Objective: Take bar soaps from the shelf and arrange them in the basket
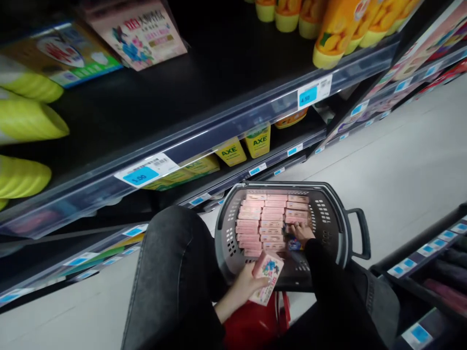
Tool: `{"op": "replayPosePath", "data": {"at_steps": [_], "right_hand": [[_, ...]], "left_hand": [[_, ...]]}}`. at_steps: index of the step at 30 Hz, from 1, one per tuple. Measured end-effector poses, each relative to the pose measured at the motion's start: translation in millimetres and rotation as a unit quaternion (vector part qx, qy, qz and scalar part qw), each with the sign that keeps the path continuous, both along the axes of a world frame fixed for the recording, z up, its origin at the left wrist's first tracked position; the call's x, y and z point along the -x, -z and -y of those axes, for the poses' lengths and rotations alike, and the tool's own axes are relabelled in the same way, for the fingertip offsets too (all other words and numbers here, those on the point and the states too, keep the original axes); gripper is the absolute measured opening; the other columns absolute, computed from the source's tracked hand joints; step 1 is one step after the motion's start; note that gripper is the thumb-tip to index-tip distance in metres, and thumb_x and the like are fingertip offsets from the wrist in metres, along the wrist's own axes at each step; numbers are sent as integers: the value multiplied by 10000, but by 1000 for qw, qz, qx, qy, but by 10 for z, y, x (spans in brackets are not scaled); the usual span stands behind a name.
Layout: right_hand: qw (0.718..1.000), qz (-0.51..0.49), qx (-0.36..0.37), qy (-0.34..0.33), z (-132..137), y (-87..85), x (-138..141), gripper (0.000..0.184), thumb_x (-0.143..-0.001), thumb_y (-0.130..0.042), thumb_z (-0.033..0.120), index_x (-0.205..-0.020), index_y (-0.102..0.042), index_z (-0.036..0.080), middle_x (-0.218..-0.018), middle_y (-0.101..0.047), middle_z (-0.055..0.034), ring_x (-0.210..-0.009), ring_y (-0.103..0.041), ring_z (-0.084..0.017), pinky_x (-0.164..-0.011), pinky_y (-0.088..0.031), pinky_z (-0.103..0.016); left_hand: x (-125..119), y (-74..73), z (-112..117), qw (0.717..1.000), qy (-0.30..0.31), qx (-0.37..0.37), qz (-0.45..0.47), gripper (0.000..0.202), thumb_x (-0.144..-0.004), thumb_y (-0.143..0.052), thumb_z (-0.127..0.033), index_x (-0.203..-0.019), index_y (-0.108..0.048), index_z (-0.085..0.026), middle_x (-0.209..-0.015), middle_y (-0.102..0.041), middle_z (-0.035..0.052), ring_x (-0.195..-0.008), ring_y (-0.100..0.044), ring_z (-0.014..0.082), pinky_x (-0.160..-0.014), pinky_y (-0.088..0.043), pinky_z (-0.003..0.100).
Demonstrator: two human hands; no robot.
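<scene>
A small pink soap box [269, 278] with a blue floral print is in my left hand [246, 287], thumb across its front, tilted just above the near rim of a grey shopping basket [330, 253]. Inside the basket, several similar pink boxes [272, 217] lie in stacked rows. My right hand [302, 233] reaches in on the right side, its fingers curled down on a pink box at the end of the rows. Beside those fingers lies a dark blue pack [295, 244], partly covered by the hand.
Shelves [233, 92] run along the left, with pink boxes [140, 36], yellow-green containers [29, 119], orange bottles [333, 34] and yellow AXE bottles [258, 141]. Another low shelf [425, 257] stands at the right. A red object [251, 323] sits below the basket, between my legs.
</scene>
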State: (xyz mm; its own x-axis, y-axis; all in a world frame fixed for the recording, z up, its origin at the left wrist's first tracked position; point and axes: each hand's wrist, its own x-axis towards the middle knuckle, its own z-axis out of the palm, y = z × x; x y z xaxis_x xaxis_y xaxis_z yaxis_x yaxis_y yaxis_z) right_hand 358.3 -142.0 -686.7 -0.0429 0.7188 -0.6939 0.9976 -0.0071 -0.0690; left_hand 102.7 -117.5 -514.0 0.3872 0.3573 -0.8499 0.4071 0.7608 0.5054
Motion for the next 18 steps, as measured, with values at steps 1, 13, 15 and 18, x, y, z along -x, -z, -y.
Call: {"op": "replayPosePath", "data": {"at_steps": [1, 13, 15, 18], "right_hand": [[1000, 1, -15, -12, 1, 77, -4, 441, -943, -186, 111, -1227, -523, 134, -1250, -539, -189, -1122, -506, -310, -790, -482, -407], [994, 12, -102, 48, 47, 357, -115, 353, -935, -245, 148, -1097, -556, 117, -1104, -542, -192, -1049, -496, -317, -765, -455, -401], [987, 30, -103, 118, 5, 307, -116, 260, -922, -355, 205, -1082, -537, 109, -1140, -522, -203, -1050, -511, -314, -731, -459, -367], [970, 30, -96, 220, -76, 257, -128, 384, -837, -563, 339, -1118, -485, 89, -1147, -509, -208, -972, -566, -287, -680, -462, -328]], "left_hand": [[6, -3, -10, 1000, 15, -13, -23, 334, -590, -728, -228, -897, -650, -120, -928, -731, 67, -897, -657, 269, -795, -485, 315], [-412, 20, -235, 880, 408, -219, -110, 508, -762, -682, -414, -1234, -625, -235, -1146, -685, 83, -1060, -629, 308, -905, -475, 369], [-596, 152, -292, 836, 471, -259, -112, 475, -768, -688, -415, -1206, -634, -240, -1106, -690, 83, -1037, -639, 306, -883, -490, 369], [-940, 510, -336, 768, 534, -334, -114, 400, -791, -679, -355, -1158, -628, -205, -1071, -684, 100, -1009, -644, 304, -864, -505, 396]]}}
